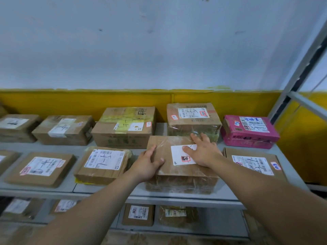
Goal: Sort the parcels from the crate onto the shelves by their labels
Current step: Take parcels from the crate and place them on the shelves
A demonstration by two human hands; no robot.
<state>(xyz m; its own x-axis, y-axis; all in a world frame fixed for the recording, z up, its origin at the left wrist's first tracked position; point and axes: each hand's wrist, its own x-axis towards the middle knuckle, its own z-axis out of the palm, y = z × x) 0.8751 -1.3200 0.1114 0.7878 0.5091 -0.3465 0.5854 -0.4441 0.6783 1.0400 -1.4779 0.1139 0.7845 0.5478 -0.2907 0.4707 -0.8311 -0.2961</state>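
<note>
I am settling a brown taped parcel [180, 174] onto the top shelf [106, 192], in the front row at the centre of the frame. My left grip [148, 167] is holding its near left corner, thumb on top and fingers curling round the edge. My right grip [203, 152] is lying wide and flat on top, fingers spreading over the white label [182, 157]. At least 9 other parcels are already sitting on this shelf in 2 rows, a pink parcel [249, 131] at the right among them, and more are lying on the lower shelf [221, 219]. The crate is out of view, so I cannot tell how many are waiting; I am judging this one nearly placed.
</note>
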